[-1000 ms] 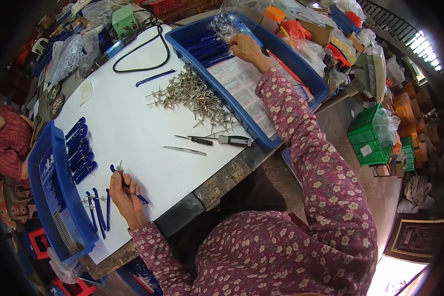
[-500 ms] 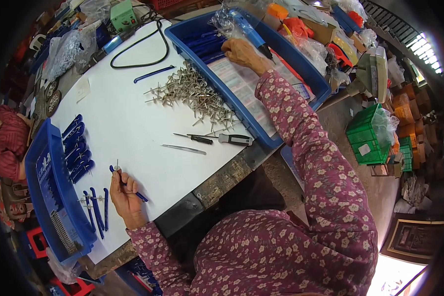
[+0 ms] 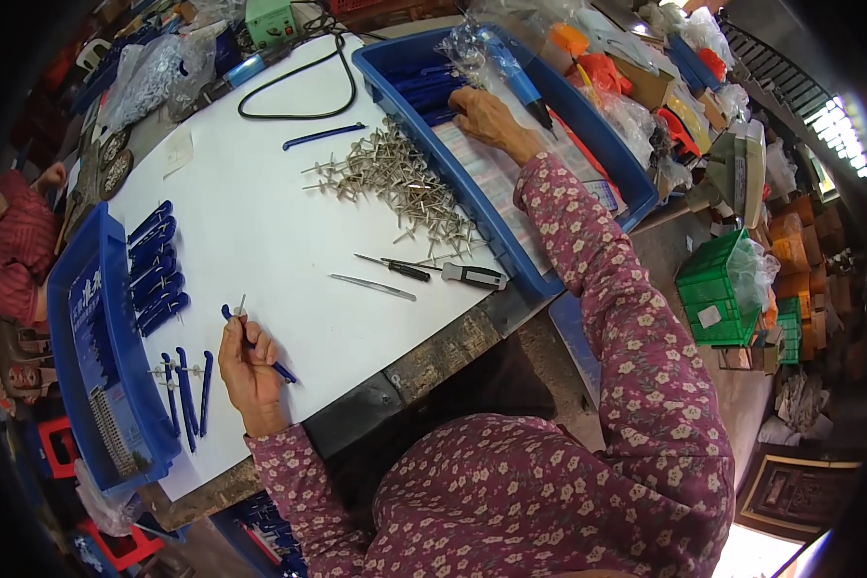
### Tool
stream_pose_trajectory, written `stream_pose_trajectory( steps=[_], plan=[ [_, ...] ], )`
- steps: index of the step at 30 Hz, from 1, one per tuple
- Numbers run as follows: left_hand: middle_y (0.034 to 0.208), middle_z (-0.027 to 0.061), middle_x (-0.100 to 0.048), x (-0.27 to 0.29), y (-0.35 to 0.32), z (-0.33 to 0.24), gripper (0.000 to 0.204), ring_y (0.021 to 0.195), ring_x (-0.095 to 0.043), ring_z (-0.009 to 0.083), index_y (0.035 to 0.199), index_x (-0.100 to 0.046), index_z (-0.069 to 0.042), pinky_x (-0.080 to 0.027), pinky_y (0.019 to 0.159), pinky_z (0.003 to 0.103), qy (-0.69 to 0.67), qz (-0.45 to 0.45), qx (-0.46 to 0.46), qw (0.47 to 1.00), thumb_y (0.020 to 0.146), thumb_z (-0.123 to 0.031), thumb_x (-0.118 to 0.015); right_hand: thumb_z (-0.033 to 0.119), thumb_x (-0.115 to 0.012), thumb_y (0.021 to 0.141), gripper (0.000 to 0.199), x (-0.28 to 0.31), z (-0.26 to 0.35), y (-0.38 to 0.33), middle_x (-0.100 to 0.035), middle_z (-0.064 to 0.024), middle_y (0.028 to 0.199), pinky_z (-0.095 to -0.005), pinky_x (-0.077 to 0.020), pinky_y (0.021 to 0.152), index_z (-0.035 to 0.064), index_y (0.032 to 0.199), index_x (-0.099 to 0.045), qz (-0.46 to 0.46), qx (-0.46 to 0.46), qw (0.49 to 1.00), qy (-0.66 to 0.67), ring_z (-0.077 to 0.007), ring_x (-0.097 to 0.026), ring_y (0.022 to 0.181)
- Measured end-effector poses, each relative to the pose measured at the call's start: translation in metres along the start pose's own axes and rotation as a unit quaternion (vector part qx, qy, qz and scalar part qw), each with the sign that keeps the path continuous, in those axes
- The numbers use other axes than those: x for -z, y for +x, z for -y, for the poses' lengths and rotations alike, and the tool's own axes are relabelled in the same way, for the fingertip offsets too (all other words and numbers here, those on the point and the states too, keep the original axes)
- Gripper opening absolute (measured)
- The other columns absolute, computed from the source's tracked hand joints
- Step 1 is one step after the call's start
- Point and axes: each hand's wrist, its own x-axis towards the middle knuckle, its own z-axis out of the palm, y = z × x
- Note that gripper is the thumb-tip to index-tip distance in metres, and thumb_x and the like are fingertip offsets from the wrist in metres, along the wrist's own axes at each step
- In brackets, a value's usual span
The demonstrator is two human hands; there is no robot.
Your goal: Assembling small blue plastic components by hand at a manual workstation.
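Observation:
My left hand is closed around a slim blue plastic handle with a thin metal pin at its top, just above the white work surface. My right hand reaches into the large blue tray, its bent fingers close together at the edge of a pile of blue handles; whatever the fingertips hold is hidden. Beside that tray lies a heap of metal cross-shaped pins. A single blue handle rests above the heap. Several handles with pins lie left of my left hand.
Tweezers and two screwdrivers lie mid-table. A narrower blue tray stands at the left, with stacked blue handles beside it. A power tool lies across the large tray. Another person's sleeve shows far left.
The whole view has shifted slightly. My right hand stays at the blue handles in the tray, and my left hand keeps its hold on the blue handle.

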Motion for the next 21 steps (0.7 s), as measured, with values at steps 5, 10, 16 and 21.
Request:
stream_pose_trajectory(
  steps=[5,10,16,21],
  plan=[
    [0.068,0.0015,-0.046,-0.012,-0.006,-0.004,0.016,0.051,-0.036,0.0083,0.091,-0.053,-0.003,-0.031,0.044,0.023,0.003,-0.011,-0.008,1.000,0.092,-0.018,-0.049,0.009,-0.059,0.071,0.021,0.003,0.008,0.005,-0.058,-0.0158,0.084,-0.0410,-0.0430,0.072,0.0009,0.090,-0.053,0.013,0.013,1.000,-0.009,-0.0346,-0.056,0.081],
    [0.067,0.0020,-0.047,-0.017,0.000,-0.002,0.014,0.050,-0.039,0.0091,0.089,-0.052,-0.004,-0.033,0.043,0.023,-0.004,-0.017,-0.029,0.999,0.093,-0.017,-0.047,0.006,-0.057,0.071,0.019,-0.001,0.005,0.010,-0.056,-0.0158,0.082,-0.0411,-0.0427,0.071,0.0026,0.090,-0.052,0.000,0.038,0.999,0.001,-0.0356,-0.055,0.081],
    [0.065,0.0028,-0.048,-0.015,-0.006,-0.001,0.013,0.049,-0.041,0.0101,0.085,-0.050,-0.006,-0.034,0.042,0.023,-0.010,-0.031,-0.022,0.999,0.092,-0.017,-0.048,0.004,-0.053,0.070,0.014,0.000,0.009,0.006,-0.055,-0.0148,0.080,-0.0419,-0.0427,0.067,0.0041,0.084,-0.050,0.041,0.028,0.999,-0.015,-0.0355,-0.054,0.077],
    [0.065,0.0030,-0.048,-0.013,-0.005,0.000,0.013,0.049,-0.041,0.0110,0.085,-0.050,-0.006,-0.033,0.042,0.025,-0.020,-0.030,-0.030,0.999,0.092,-0.017,-0.048,0.003,-0.051,0.069,0.012,0.002,0.011,0.001,-0.054,-0.0146,0.079,-0.0423,-0.0426,0.067,0.0041,0.081,-0.049,0.042,0.026,0.999,-0.004,-0.0352,-0.054,0.076]
  ],
)
